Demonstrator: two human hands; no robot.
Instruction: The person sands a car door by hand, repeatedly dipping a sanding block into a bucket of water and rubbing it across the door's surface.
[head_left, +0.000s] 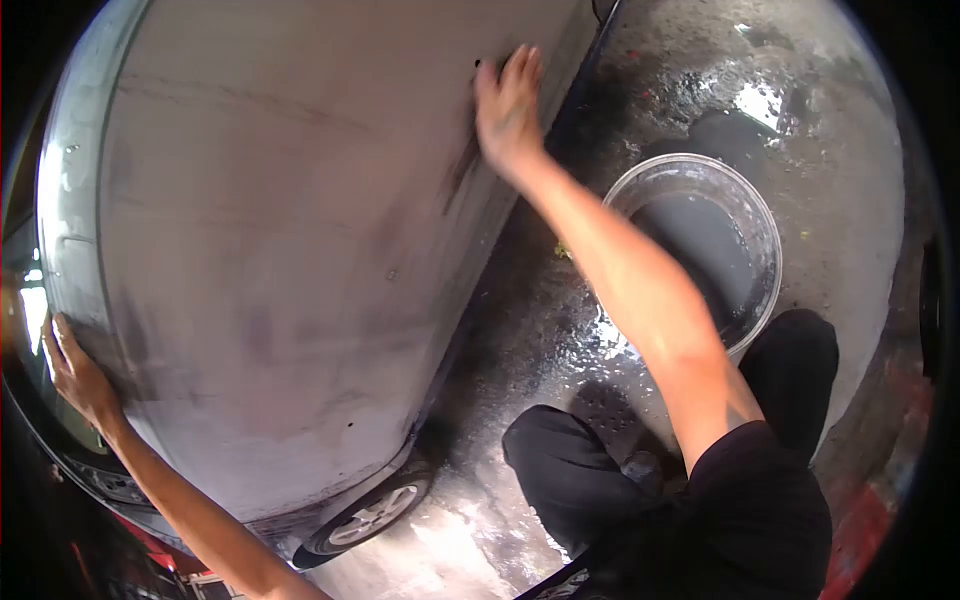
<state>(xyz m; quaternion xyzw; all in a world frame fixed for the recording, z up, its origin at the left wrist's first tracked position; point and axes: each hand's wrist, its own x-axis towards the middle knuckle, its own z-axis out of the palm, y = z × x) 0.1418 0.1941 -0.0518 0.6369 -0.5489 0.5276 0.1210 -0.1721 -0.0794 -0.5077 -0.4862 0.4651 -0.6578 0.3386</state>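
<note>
A large grey car body panel, dull and marked with darker smudges, fills the left half of the view. My right hand lies against its lower part near the right edge, fingers stretched out; whether something thin is under the palm is hidden. At the far left, my left hand rests on the panel's upper edge by the window, its fingers extended and nothing visible in it.
A round bucket of grey water stands on the wet concrete floor, right of my right forearm. A car wheel is at the bottom. My bent knees in black trousers are at the lower right.
</note>
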